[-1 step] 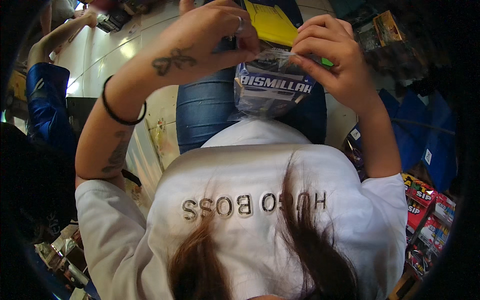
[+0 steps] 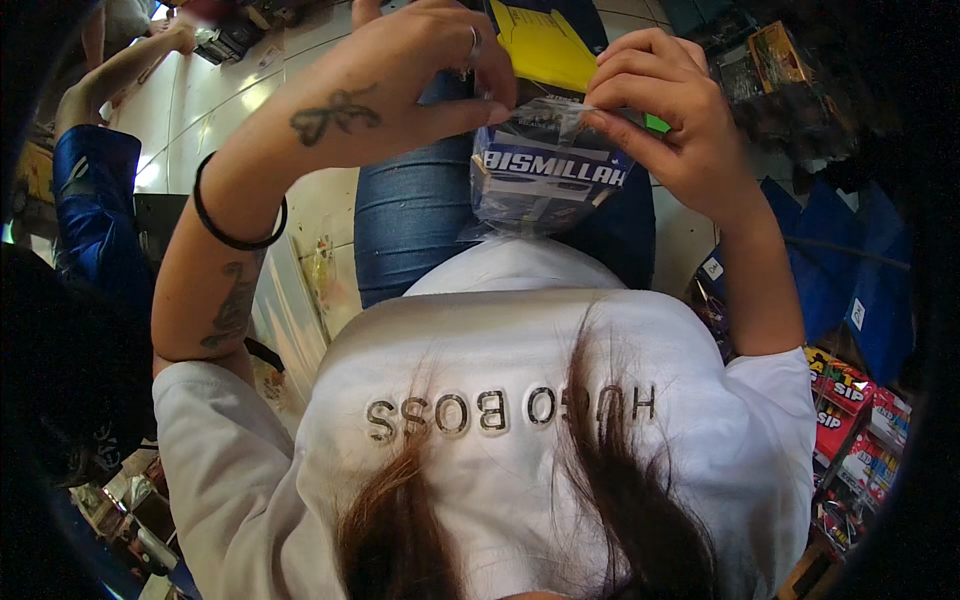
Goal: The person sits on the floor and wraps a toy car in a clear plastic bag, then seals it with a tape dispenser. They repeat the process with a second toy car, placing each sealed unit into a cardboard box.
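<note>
Item: one clear bag [image 2: 530, 130], resting on the lap against the hem of the shirt, mouth toward the upper edge of the view. Contents: a blue pack [image 2: 550, 172] with white lettering and grey parts, seen through the film.

Right hand [image 2: 590, 105]: narrow; thumb and forefinger pinch the bag's rim at its right side, the other fingers curled loosely above.

Left hand [image 2: 503, 98]: fingers bent, thumb extended to the bag's upper left corner; fingertips partly hidden, so whether it grips the film cannot be told. Fitted with one ring [image 2: 473, 48]; one black band [image 2: 205, 215] worn further down the forearm.

Beyond the bag, between the hands: one yellow piece [image 2: 545, 45], flat, kind unclear. Beside the right thumb: a small green patch, partly covered.

Wearer: blue jeans [image 2: 405, 230]; white shirt [image 2: 500, 345], dark raised lettering across the chest; two lengths of brown hair [image 2: 400, 520] hanging over it.

Surroundings: pale tiled floor [image 2: 225, 130]. Left: another person's bare leg and blue shorts [image 2: 95, 190]; a clear sheet [image 2: 288, 320] near the wearer's left elbow. Right: blue panels [image 2: 870, 260] with small white labels; below them, red packs [image 2: 835, 425] in stacks. Upper right: one orange box [image 2: 778, 55], blurred.
</note>
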The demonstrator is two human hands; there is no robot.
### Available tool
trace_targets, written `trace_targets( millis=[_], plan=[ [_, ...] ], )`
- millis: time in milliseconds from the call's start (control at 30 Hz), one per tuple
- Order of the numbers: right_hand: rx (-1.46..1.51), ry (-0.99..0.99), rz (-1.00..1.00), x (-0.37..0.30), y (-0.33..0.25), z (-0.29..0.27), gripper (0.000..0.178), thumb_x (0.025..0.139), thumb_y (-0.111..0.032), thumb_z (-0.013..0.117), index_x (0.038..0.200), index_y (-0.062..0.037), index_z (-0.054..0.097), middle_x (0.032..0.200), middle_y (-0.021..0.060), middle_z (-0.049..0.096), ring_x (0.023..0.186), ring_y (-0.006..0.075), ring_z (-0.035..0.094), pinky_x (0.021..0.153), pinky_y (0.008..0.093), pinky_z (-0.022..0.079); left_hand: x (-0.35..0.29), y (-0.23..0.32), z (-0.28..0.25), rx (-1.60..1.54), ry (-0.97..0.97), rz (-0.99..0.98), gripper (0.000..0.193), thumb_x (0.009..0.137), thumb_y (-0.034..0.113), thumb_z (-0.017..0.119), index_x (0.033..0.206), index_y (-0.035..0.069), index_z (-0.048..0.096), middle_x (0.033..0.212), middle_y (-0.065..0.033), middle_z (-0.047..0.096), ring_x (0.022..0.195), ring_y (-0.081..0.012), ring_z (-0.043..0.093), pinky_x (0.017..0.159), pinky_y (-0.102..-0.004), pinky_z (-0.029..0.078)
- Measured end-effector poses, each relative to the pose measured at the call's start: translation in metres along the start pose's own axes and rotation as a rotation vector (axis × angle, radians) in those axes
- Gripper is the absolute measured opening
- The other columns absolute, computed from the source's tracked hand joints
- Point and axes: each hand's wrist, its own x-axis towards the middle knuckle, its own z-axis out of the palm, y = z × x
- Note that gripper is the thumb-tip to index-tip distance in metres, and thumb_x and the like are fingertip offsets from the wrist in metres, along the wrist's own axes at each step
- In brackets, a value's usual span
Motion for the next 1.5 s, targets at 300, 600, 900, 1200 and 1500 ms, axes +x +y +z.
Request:
trace_targets(
  millis=[300, 600, 900, 1200, 1500],
  plan=[
    [0.121, -0.081, 0.021, 0.006, 0.011, -0.003, 0.012, 0.078, -0.016, 0.071, 0.08, -0.0054, 0.066, 0.096, 0.0052, 0.065, 0.105, 0.0225, 0.056, 0.096, 0.0385, 0.034, 0.016, 0.009, 0.021, -0.369, -0.079, -0.191, 0.024, 0.088, 0.029, 0.063, 0.097, 0.008, 0.065, 0.1, -0.0062, 0.062, 0.111, -0.0249, 0.054, 0.104, -0.0628, 0.018],
    [-0.201, 0.153, -0.058, 0.004, -0.003, -0.001, 0.019, 0.077, -0.021, 0.074, 0.091, -0.0101, 0.068, 0.097, 0.0034, 0.065, 0.106, 0.0209, 0.057, 0.096, 0.0402, 0.034, 0.017, -0.02, 0.055, -0.93, -0.107, -0.483, 0.024, 0.089, 0.018, 0.066, 0.107, 0.001, 0.064, 0.101, -0.007, 0.066, 0.096, -0.015, 0.062, 0.09, -0.0251, 0.047],
    [-0.296, 0.128, -0.12, 0.0, -0.006, 0.011, 0.015, 0.078, -0.017, 0.071, 0.089, -0.0078, 0.067, 0.095, 0.004, 0.064, 0.103, 0.0215, 0.057, 0.096, 0.042, 0.034, 0.017, -0.004, 0.042, -0.441, -0.107, -0.4, 0.02, 0.088, 0.024, 0.066, 0.101, 0.008, 0.065, 0.098, -0.0035, 0.066, 0.099, -0.0165, 0.061, 0.1, -0.0366, 0.038],
    [0.052, -0.064, 0.0, 0.002, 0.013, 0.003, 0.013, 0.086, -0.017, 0.062, 0.09, -0.0051, 0.059, 0.101, 0.0067, 0.06, 0.108, 0.0233, 0.053, 0.099, 0.0388, 0.031, 0.012, 0.004, 0.035, -0.312, -0.071, -0.336, 0.018, 0.084, 0.028, 0.07, 0.091, 0.013, 0.067, 0.094, -0.0027, 0.067, 0.102, -0.0204, 0.06, 0.107, -0.0476, 0.024],
    [0.246, -0.144, 0.084, 0.005, 0.018, 0.003, 0.015, 0.087, -0.018, 0.06, 0.089, -0.003, 0.058, 0.094, 0.0082, 0.057, 0.094, 0.0247, 0.052, 0.09, 0.0373, 0.035, 0.022, 0.007, 0.016, -0.177, -0.034, -0.063, 0.017, 0.085, 0.023, 0.067, 0.094, 0.008, 0.065, 0.096, -0.0073, 0.061, 0.1, -0.0231, 0.058, 0.096, -0.0446, 0.035]
  ],
)
